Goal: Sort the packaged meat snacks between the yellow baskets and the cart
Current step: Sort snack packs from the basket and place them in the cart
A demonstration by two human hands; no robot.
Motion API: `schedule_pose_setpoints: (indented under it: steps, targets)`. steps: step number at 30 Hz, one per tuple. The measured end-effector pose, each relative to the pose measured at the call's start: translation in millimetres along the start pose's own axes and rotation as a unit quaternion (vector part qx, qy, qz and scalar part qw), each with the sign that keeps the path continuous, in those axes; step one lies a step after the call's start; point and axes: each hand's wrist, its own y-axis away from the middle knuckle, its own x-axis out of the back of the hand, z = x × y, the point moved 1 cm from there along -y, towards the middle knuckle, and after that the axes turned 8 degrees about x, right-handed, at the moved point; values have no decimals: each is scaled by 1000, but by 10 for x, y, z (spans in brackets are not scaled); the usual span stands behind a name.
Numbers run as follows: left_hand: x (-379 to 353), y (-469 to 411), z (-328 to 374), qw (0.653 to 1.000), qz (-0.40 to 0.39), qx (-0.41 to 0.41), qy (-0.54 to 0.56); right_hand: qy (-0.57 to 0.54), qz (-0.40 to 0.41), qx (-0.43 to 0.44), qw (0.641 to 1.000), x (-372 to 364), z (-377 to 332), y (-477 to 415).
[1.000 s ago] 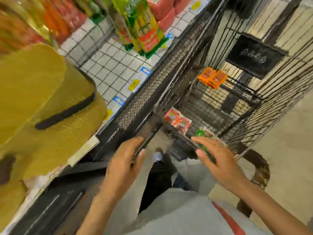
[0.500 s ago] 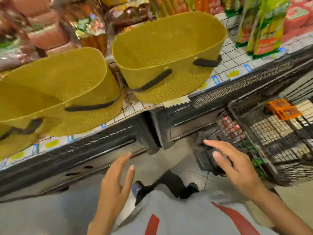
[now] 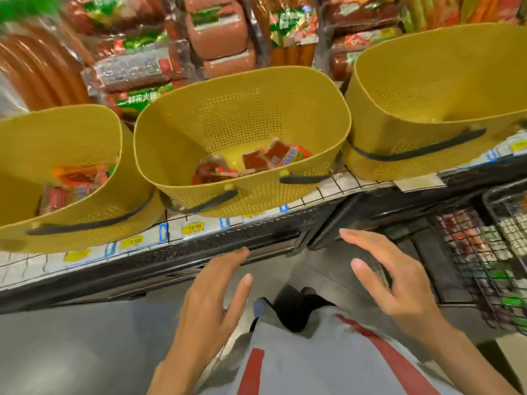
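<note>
Three perforated yellow plastic baskets [image 3: 242,132] on white wire shelf [image 3: 336,186]; black wire-mesh cart [image 3: 484,260] at right. Red packaged meat snacks [image 3: 256,161] in middle basket — left hand [image 3: 211,297] and right hand [image 3: 396,283] below, fingers spread, holding nothing.

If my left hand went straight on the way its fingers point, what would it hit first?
Probably the black perforated metal front of the shelf, just ahead of your open left hand. The middle yellow perforated plastic basket sits above that line; depth is unclear from one view.
</note>
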Motion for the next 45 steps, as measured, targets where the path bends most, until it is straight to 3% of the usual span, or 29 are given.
schedule_pose_setpoints:
  steps: [7,9,11,13,15,17,20,23,27,31,34,39,42,45]
  targets:
    - [329,-446,259,983,143,-83,80,5,63,129,990,194,-413,-796]
    - [535,-742,277,987,129,2,91,20,58,185,981,303,-569,-1121]
    - [668,-960,325,978,170,78,97,53,38,234,970,360,-708,-1495]
    - [804,-1049,493,964,246,-10,103,113,-22,243,963,326,-776,-1901]
    - [845,-1054,478,955,268,-62,111,218,-157,181,946,163,-745,-2322]
    - [906,-1225,345,949,274,-34,154,308,-324,83,891,-98,-637,-2632]
    - [1016,-1347,223,932,270,4,240,354,-478,71,801,-606,-600,-2782]
    - [1037,-1352,100,933,275,29,231,332,-537,38,775,-1078,-534,-2712]
    - [1096,-1403,-71,961,268,57,43,427,-521,73,736,-1504,-533,-2613]
    - [1087,-1390,-145,971,213,78,-78,477,-441,114,752,-1627,-475,-2567]
    - [1051,-1364,-173,968,205,63,-130,433,-428,99,787,-1484,-390,-2617]
    - [1039,-1390,-205,970,194,57,-139,100,-431,-39,896,-1009,-430,-2737]
    - [1056,-1386,-196,970,189,56,-143,-67,-362,-77,926,-678,-661,-2701]
    - [1073,-1370,-89,970,216,48,-97,-133,-245,-37,960,-434,-902,-2591]
